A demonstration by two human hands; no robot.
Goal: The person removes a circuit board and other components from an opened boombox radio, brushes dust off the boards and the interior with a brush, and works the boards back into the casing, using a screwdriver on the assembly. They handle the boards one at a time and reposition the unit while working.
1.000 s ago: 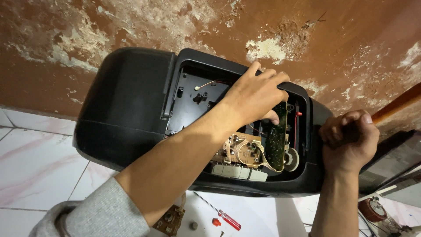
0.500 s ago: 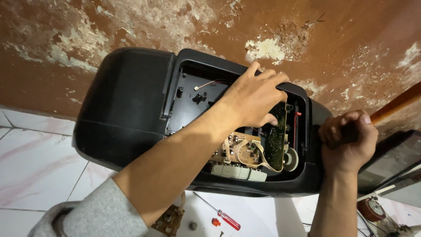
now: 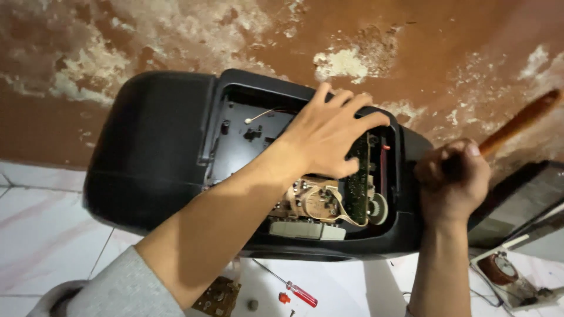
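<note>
**Open cassette player held against a peeling wall**

Behind everything stands a brown wall (image 3: pixel 176 35) with the paint flaking off in pale patches, and below it a floor of white tiles (image 3: pixel 41 223). Between them rests a large black cassette player casing (image 3: pixel 147 152), with its back cover off, so the inside parts are visible.

The left hand (image 3: pixel 329 138) reaches into the open cavity from about 7 o'clock. Its fingers (image 3: pixel 364 123) are spread wide and lie flat on the upper edge of the green circuit board (image 3: pixel 356 188), pressing on it and not gripping anything. Just under the palm, at about 6 o'clock, sits the tape mechanism (image 3: pixel 317 202) with its thin rubber belt.

The right hand (image 3: pixel 452 176) is at 3 o'clock of the casing, beside its right end. It is clenched into a tight fist around a tool with an orange-brown wooden handle (image 3: pixel 517 123), which points away toward 2 o'clock. The working end is hidden behind the fist and the casing, so I cannot tell what it touches.

To do this step well, I think the left hand should keep even pressure on the board edge only, away from the belt and small parts, while the right hand works with short, controlled force so the casing does not slide.

On the tiles at 6 o'clock lie a small red-handled screwdriver (image 3: pixel 294 289) and a loose brown circuit board (image 3: pixel 217 296).
</note>
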